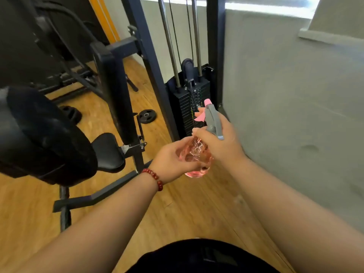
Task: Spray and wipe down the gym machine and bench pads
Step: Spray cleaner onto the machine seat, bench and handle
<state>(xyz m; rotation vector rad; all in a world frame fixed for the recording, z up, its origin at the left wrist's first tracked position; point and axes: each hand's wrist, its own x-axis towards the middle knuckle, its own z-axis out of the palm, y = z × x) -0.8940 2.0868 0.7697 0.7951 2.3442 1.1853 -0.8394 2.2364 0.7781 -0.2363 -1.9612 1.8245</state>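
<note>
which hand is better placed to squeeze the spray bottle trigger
Right. The right hand holds the spray bottle at its neck, just below the trigger; the left hand only cups its body.

Weight stack (188, 107) ahead, wall (285, 95) rightward.

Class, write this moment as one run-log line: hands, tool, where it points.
left hand cradles spray bottle body | right hand grips its neck | nozzle faces weight stack

Both arms stretched forward, converging
Left hand (173, 159) cups the spray bottle (197, 153) from the side; right hand (219, 143) grips its neck.
</note>
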